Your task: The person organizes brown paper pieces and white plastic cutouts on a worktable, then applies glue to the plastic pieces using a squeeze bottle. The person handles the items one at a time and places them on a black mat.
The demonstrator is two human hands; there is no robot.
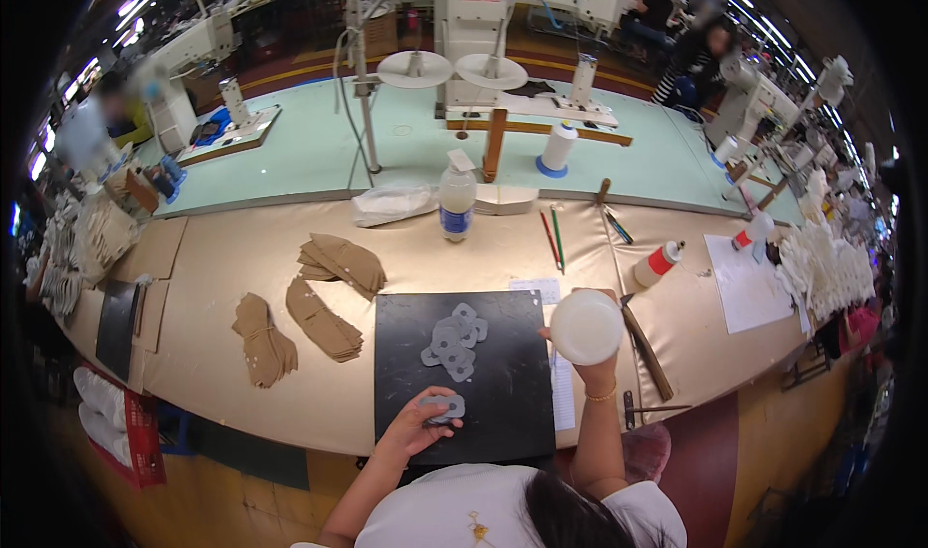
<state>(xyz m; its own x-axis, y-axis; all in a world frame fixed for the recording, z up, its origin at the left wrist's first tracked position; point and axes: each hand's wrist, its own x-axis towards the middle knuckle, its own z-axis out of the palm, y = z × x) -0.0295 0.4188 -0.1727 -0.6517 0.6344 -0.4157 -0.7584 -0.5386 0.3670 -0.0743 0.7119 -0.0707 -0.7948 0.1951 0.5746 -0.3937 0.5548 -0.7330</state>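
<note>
My left hand (411,427) pinches a small flat grey piece with a hole in it (447,408), low over the near edge of a black board (512,403). A loose heap of similar grey pieces (452,343) lies on the board, just beyond that hand. Off the board's right edge, my right hand (594,369) is closed around a white round container (586,326), whose pale circular face is turned up. Most of the right fingers are hidden behind it.
Brown card-like cutouts (329,321) lie left of the board. Beyond it stand a clear bottle (456,200) and a thread cone (558,147). To the right are a hammer (646,350), a red-labelled bottle (657,265) and pencils (556,239). Sewing machines (483,26) line the back.
</note>
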